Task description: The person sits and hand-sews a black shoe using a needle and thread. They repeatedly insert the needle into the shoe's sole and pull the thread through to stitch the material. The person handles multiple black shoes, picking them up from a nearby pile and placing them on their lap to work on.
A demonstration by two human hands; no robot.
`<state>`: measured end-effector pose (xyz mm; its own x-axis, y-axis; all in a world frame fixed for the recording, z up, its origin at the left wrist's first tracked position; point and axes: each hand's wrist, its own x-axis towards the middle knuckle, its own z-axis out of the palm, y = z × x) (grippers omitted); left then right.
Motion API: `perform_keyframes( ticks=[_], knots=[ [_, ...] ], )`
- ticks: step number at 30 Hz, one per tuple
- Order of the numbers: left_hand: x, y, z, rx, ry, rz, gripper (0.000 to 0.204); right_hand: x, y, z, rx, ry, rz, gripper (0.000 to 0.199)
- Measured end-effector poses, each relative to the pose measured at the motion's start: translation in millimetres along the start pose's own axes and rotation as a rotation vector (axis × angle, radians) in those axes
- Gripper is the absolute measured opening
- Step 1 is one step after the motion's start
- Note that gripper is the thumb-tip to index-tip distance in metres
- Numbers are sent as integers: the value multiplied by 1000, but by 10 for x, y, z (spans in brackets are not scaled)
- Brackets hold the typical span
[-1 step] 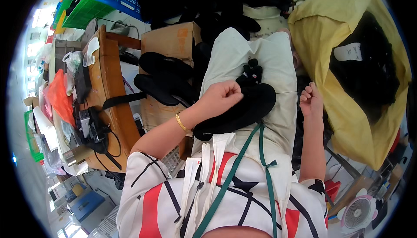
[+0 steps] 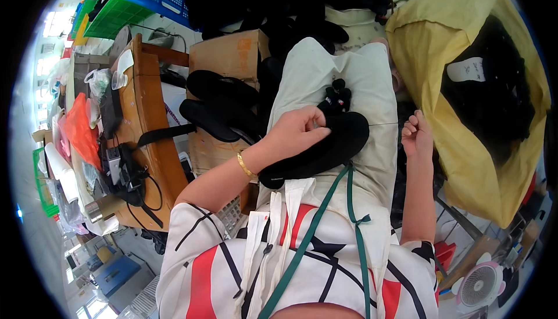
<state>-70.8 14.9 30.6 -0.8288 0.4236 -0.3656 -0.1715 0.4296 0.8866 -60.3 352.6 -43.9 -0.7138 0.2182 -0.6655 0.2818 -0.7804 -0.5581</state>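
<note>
A black cloth slipper [image 2: 314,150] lies slantwise across my lap on a pale apron [image 2: 366,69]. My left hand [image 2: 299,132] grips it from the left, fingers curled at its far edge and thumb on top. From the slipper's right end a thin dark thread [image 2: 383,124] runs taut to my right hand [image 2: 417,134]. That hand is raised at the right, fingers closed on the thread; whether a needle is in them I cannot make out. A cluster of small dark rounded things [image 2: 336,97] rests on the apron just beyond the slipper.
More black slippers [image 2: 218,107] sit on a cardboard box [image 2: 226,51] to the left, beside a cluttered wooden table [image 2: 148,98]. At right stands a yellow sack [image 2: 430,34] with black items inside. A fan [image 2: 479,284] is at lower right. Green cords [image 2: 305,240] hang down my front.
The thumb of my left hand has spread away from its curled fingers, opening a small gap over the slipper. My right hand and the taut thread have stayed almost in place.
</note>
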Motion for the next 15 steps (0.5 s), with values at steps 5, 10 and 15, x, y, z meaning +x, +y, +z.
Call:
perform_keyframes(
  ticks=[5,10,15],
  knots=[
    [138,39,153,155,86,164,26,-170,-111,101,-26,-84,-59,7],
    [256,44,151,189,82,153,26,-597,-369,328,-116,-139,-238,10],
    [263,-152,98,199,43,109,24,-1049,-1146,207,399,-591,-449,22]
  ],
)
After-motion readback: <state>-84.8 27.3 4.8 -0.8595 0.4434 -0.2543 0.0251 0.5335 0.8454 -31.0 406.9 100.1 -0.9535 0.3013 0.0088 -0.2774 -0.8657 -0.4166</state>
